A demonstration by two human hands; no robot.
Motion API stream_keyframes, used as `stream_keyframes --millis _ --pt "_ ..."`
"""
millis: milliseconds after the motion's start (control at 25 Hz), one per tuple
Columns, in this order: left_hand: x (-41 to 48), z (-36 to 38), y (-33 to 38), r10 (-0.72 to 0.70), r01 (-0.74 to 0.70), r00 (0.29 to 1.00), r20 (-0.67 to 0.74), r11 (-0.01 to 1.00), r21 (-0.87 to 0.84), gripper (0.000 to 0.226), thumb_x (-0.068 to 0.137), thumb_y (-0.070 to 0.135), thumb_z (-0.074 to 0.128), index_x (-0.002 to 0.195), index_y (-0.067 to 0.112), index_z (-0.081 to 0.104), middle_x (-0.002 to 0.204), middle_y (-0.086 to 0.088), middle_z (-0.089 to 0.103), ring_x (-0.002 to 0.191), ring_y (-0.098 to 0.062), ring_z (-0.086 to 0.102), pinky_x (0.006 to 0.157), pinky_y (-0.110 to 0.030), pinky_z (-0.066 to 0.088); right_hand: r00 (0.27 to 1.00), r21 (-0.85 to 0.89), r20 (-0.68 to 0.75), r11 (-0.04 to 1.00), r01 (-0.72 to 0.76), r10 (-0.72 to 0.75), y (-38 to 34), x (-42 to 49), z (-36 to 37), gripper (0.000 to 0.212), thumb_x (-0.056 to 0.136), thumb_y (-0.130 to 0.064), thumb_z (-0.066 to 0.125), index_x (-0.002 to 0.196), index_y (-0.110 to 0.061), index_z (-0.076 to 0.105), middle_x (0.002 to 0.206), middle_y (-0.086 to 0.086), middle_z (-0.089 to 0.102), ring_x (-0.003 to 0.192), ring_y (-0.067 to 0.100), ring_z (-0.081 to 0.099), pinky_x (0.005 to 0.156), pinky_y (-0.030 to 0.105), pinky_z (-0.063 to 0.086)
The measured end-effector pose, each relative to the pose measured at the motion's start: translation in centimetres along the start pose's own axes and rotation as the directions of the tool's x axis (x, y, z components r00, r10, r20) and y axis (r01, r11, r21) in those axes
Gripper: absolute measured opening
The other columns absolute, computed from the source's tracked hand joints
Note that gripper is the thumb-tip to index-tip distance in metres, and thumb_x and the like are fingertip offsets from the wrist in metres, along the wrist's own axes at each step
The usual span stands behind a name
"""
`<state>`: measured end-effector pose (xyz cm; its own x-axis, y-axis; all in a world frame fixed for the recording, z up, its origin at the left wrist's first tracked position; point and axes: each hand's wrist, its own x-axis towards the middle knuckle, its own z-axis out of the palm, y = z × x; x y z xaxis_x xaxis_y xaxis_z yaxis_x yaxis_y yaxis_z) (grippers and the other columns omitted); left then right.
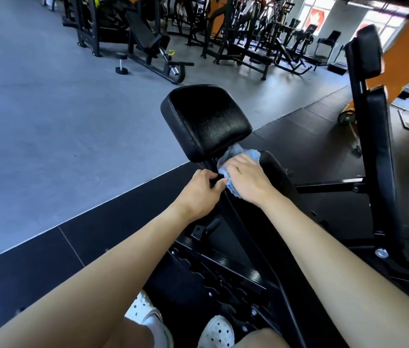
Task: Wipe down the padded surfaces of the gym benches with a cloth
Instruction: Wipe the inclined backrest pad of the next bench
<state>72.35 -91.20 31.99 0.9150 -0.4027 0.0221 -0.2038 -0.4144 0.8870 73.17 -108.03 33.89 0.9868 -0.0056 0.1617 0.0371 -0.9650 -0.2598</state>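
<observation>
A single head view looks forward and down, close above the bench (206, 121). Its far part takes in machines (135, 33) across the floor (47, 109).

1. Scene is lit brightly by daylight from windows (379, 18) at top R; panes are blown out.
2. Soft sheen is seen on black seat pad (206, 119); shadows are kept faint.
3. Wide-angle bending is noted at edges; bg machines (248, 33) are rendered slightly soft.

Right hand (246, 177) covers most of the cloth (233, 189); fingertips of the left hand (198, 190) hidden; far machines (248, 33) blurred.
</observation>
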Motion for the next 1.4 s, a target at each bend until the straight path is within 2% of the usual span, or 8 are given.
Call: stream_keyframes --millis 200,400,600,800,1000,1200,1280,1400 --pt "-1.7 -1.8 -0.8 -0.132 0.128 0.991 -0.031 0.986 -0.107 0.015 0.094 0.015 0.046 0.103 0.02 0.058 0.094 0.003 0.065 0.082 -0.016 0.06 0.063 -0.026 0.044 0.975 0.07 0.021 0.973 0.22 -0.222 -0.3 -3.0 -0.3 0.042 0.094 -0.03 0.03 0.112 -0.019 0.066 0.114 -0.015 0.057 0.116 0.006 0.045 0.109 0.025 0.029" --pt "-3.5 -3.3 -0.7 -0.165 0.165 0.986 -0.04 0.986 -0.002 0.02 0.09 0.01 0.042 0.107 0.015 0.052 0.098 -0.002 0.064 0.086 -0.019 0.059 0.063 -0.03 0.042 0.999 -0.155 0.013 0.987 -0.05 0.052 -2.7 -1.2 0.7 0.025 0.099 -0.037 0.035 0.097 -0.03 0.059 0.116 -0.007 0.058 0.127 0.02 0.041 0.114 0.043 0.026" --pt "-4.6 -3.5 0.4 -0.146 0.148 0.987 -0.07 0.989 0.018 0.022 0.09 0.009 0.042 0.109 0.012 0.053 0.097 -0.001 0.062 0.092 -0.025 0.058 0.075 -0.032 0.042 0.951 -0.345 -0.049 0.899 0.27 -0.305 -3.5 -7.2 2.3 0.017 0.085 -0.023 0.063 0.101 -0.02 0.068 0.13 -0.003 0.055 0.14 0.031 0.035 0.115 0.054 0.032" --pt "-5.7 -3.7 0.0 -0.116 0.123 0.99 -0.085 0.99 0.075 0.025 0.09 0.007 0.042 0.113 0.009 0.053 0.101 -0.003 0.061 0.093 -0.026 0.058 0.077 -0.031 0.043 0.838 -0.54 0.116 0.674 0.503 -0.532 -0.9 -9.9 1.8 0.041 0.092 -0.025 0.055 0.131 -0.024 0.063 0.154 -0.006 0.042 0.156 0.024 0.014 0.122 0.053 0.023" --pt "-6.1 -3.8 0.8 -0.131 0.143 0.985 -0.109 0.983 0.111 0.028 0.088 0.005 0.04 0.112 0.005 0.054 0.09 -0.002 0.059 0.092 -0.031 0.059 0.08 -0.04 0.049 0.972 -0.364 -0.165 0.926 0.097 -0.167 -4.4 -9.1 3.1 0.055 0.097 -0.027 0.056 0.15 -0.026 0.043 0.165 -0.001 0.026 0.156 0.029 0.011 0.119 0.053 0.03" --pt "-5.5 -2.9 1.4 -0.095 0.105 0.991 -0.097 0.989 0.101 0.021 0.093 0.009 0.041 0.11 0.01 0.053 0.097 -0.002 0.061 0.089 -0.023 0.055 0.075 -0.03 0.04 0.878 -0.496 0.042 0.753 0.433 -0.477 -0.8 -11.8 1.7 0.063 0.097 -0.021 0.051 0.157 -0.023 0.035 0.167 -0.008 0.021 0.157 0.028 0.003 0.124 0.046 0.024" --pt "-5.0 -2.1 1.8 -0.077 0.087 0.992 -0.096 0.991 0.101 0.021 0.093 0.01 0.041 0.109 0.01 0.054 0.105 -0.005 0.061 0.093 -0.024 0.055 0.076 -0.028 0.039 0.911 -0.387 0.047 0.833 0.395 -0.41 0.4 -11.7 0.3 0.064 0.102 -0.036 0.048 0.161 -0.029 0.024 0.169 -0.016 0.011 0.157 0.014 0.0 0.126 0.037 0.019" --pt "-4.4 -1.2 2.5 -0.05 0.058 0.996 -0.079 0.993 0.1 0.018 0.093 0.012 0.04 0.105 0.014 0.053 0.105 -0.004 0.06 0.092 -0.021 0.056 0.073 -0.028 0.039 0.988 -0.088 -0.068 0.988 0.13 -0.136 1.4 -11.7 0.8 0.065 0.105 -0.055 0.035 0.162 -0.031 0.015 0.168 -0.018 0.004 0.154 0.002 -0.003 0.127 0.034 0.014"
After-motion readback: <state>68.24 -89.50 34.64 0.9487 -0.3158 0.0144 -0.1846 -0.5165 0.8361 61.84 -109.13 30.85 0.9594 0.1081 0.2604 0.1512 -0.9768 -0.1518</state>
